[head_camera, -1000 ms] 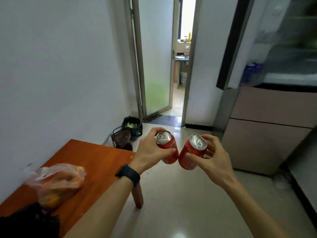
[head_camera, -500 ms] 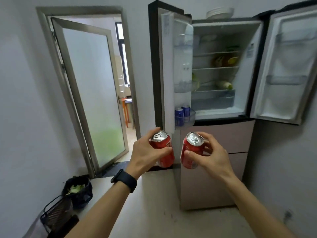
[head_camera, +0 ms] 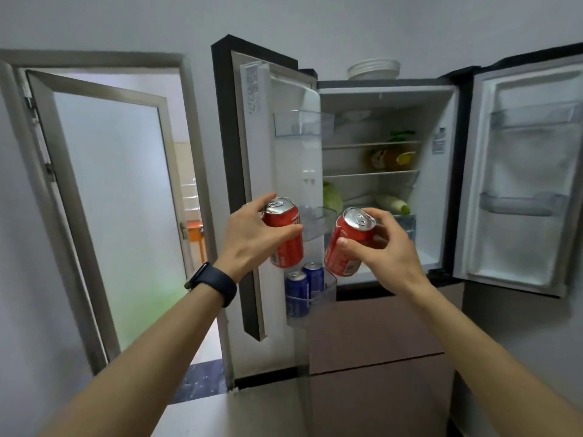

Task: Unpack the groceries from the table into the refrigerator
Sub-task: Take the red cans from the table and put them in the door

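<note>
My left hand (head_camera: 252, 238) grips an upright red soda can (head_camera: 285, 247), and my right hand (head_camera: 385, 247) grips a second red soda can (head_camera: 342, 247) that is tilted left. Both cans are held in front of the refrigerator (head_camera: 388, 99), whose two upper doors stand wide open. The left can is level with the left door's (head_camera: 252, 184) shelves. Just below the cans, two blue cans (head_camera: 303, 287) stand in that door's lowest bin. Inside, the shelves hold a cabbage (head_camera: 332, 198), a white radish (head_camera: 391, 203) and a yellow package (head_camera: 391, 157).
The right fridge door (head_camera: 523, 171) has bare bins. Closed brown drawers (head_camera: 378, 329) sit below the open compartment. White plates (head_camera: 373, 69) are stacked on top of the fridge. A frosted glass room door (head_camera: 113, 197) stands ajar on the left.
The view swung from the table and floor up to the open fridge. Both hands with their cans have come closer to the left door's shelves; the right can tilts more.
</note>
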`<state>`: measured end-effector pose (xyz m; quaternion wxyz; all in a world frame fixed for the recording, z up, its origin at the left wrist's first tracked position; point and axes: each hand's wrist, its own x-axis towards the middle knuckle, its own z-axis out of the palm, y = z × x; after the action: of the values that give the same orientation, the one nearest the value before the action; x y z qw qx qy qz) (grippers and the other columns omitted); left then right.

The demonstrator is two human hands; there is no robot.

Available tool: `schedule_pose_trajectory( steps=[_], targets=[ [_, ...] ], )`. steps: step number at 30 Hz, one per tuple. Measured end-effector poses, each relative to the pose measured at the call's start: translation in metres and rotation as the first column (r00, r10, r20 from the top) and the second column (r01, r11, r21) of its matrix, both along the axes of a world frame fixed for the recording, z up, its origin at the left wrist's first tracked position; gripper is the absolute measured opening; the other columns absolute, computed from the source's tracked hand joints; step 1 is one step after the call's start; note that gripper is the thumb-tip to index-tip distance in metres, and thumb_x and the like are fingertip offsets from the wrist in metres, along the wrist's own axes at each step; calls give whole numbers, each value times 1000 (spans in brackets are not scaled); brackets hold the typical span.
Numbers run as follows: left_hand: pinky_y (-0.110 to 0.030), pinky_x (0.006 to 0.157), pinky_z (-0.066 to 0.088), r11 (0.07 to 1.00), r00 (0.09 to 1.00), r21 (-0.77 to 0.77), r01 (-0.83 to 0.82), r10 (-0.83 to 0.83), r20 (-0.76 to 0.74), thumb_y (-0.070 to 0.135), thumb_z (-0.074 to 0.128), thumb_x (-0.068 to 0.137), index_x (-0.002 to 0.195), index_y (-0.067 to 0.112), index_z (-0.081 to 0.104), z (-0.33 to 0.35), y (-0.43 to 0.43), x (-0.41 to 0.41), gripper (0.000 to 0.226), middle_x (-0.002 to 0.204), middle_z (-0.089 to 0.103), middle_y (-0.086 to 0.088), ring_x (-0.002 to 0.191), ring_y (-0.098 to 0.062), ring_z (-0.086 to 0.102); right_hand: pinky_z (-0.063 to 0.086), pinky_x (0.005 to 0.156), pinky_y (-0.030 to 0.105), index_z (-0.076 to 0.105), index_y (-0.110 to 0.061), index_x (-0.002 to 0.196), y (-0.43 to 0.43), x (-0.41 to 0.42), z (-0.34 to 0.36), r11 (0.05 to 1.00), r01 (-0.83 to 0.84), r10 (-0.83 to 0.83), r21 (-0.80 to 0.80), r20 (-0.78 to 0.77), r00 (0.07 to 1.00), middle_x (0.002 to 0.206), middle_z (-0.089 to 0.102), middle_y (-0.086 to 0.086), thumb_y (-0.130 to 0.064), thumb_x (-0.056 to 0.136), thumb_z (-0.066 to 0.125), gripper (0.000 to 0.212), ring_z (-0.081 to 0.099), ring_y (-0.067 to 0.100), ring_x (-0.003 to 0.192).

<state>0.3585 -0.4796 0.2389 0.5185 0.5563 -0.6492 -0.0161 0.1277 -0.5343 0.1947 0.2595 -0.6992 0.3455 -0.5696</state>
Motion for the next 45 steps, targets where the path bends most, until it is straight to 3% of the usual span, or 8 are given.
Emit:
schedule_pose_trajectory(
  steps=[8, 16, 23, 28, 31, 35, 41, 45],
  targets=[
    [-27, 93, 45, 974, 974, -49, -220, 222, 34, 45, 80, 79, 148, 15, 42, 47, -110, -22, 84, 140, 56, -6, 118, -16, 54, 54, 93, 34, 49, -40, 128, -137, 15, 59, 991, -56, 68, -122, 95, 993, 131, 53, -7, -42, 78, 81, 60, 53, 11, 115],
    [-42, 104, 47, 875, 870, 77, -478, 460, 180, 51, 77, 77, 145, 15, 45, 52, -189, -42, 84, 138, 57, -10, 125, -29, 55, 51, 93, 32, 52, -25, 132, -249, 47, 62, 975, -220, 219, -16, -28, 975, 124, 59, -7, -42, 77, 82, 65, 57, 12, 114],
    [-37, 104, 47, 791, 838, 287, -541, 534, 110, 37, 80, 78, 147, 12, 44, 39, -218, -33, 82, 141, 56, -11, 127, -28, 54, 50, 93, 31, 52, -21, 131, -284, 71, 49, 947, -319, 319, 46, -273, 907, 121, 66, 0, -47, 82, 76, 60, 62, 16, 109],
    [-31, 90, 50, 746, 815, 350, -567, 570, 106, 36, 82, 77, 141, 9, 40, 42, -219, -31, 81, 133, 58, -10, 116, -26, 58, 38, 104, 37, 46, -29, 143, -284, 66, 47, 956, -272, 195, -111, -452, 870, 135, 56, 5, -57, 88, 65, 65, 46, 27, 127],
    [-42, 92, 54, 668, 760, 363, -650, 589, 275, 44, 84, 72, 135, 10, 36, 42, -218, -39, 86, 128, 57, -14, 111, -32, 60, 41, 104, 40, 38, -30, 147, -285, 58, 43, 960, -273, 208, -66, -488, 847, 142, 38, 5, -59, 78, 75, 84, 47, 27, 128],
    [-46, 96, 52, 557, 679, 388, -734, 585, 444, 37, 85, 74, 143, 15, 31, 42, -214, -47, 90, 133, 49, -18, 115, -39, 57, 51, 93, 39, 49, -21, 128, -293, 60, 37, 970, -241, 216, 24, -532, 819, 126, 60, 2, -65, 65, 81, 83, 61, 20, 110],
    [-45, 94, 54, 624, 750, 423, -658, 593, 292, 24, 78, 79, 155, 26, -4, 23, -221, -42, 111, 130, 58, -17, 110, -36, 63, 56, 86, 42, 58, -27, 116, -298, 66, 52, 980, -194, 175, 51, -693, 700, 106, 69, -2, -68, 57, 83, 77, 66, 22, 94],
    [-43, 88, 57, 627, 746, 415, -659, 617, 253, 21, 76, 81, 148, 18, 8, 31, -217, -34, 96, 126, 59, -14, 106, -35, 64, 53, 84, 41, 48, -24, 126, -291, 74, 50, 991, -122, 60, -49, -658, 751, 116, 66, 1, -70, 63, 80, 84, 65, 27, 104]
  ],
)
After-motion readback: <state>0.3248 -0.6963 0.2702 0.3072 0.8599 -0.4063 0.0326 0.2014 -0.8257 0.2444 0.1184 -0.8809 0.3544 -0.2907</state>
